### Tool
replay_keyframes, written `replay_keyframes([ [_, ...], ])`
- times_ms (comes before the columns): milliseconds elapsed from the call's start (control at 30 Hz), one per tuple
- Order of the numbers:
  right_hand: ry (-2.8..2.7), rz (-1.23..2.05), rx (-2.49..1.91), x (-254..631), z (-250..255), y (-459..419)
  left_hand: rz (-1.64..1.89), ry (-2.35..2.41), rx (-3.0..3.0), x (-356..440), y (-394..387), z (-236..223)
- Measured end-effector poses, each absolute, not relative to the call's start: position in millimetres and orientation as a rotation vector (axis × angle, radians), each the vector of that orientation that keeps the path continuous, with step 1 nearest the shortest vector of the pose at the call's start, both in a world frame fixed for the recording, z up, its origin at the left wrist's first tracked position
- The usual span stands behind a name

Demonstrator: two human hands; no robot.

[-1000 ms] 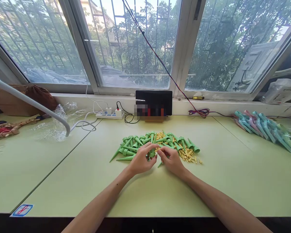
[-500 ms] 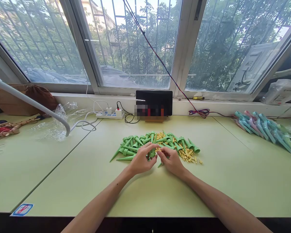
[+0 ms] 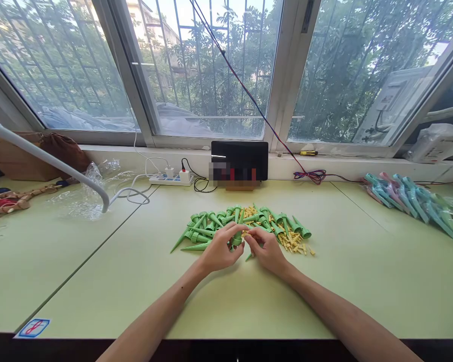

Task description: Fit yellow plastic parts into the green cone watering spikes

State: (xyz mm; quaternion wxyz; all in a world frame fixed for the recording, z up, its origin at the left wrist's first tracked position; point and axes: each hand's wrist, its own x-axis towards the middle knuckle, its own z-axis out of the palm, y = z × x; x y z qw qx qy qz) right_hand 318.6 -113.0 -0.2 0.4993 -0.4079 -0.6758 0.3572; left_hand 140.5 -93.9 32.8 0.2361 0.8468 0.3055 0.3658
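A green plastic spike (image 3: pixel 236 240), cone-shaped with a wide capped end, is held in my left hand (image 3: pixel 222 246), its tip pointing away from me. Close beside it, my right hand (image 3: pixel 265 247) is closed in a pinch at the spike's near side. What its fingertips grip is too small to make out, though a bit of yellow shows there. Behind both hands lies a heap of similar green spikes (image 3: pixel 200 236). Small yellow plastic pieces (image 3: pixel 292 242) are scattered among and to the right of them. Another green tip pokes out under my right hand.
A black screen (image 3: pixel 239 161) stands behind the heap. To its left are a white power strip (image 3: pixel 171 179) and a lamp arm (image 3: pixel 79 173). Bundled cable (image 3: pixel 310 175) and bagged pastel plastic items (image 3: pixel 415 196) lie to the right. Crinkled clear film (image 3: pixel 92 186) is at left.
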Motion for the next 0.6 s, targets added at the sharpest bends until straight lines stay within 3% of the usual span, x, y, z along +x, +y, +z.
replay_keyframes([
  [600,-1.631,0.839,-0.989,318.2,2.0,-113.6,1.0,0.837,2.328,140.4,-94.2,35.3],
])
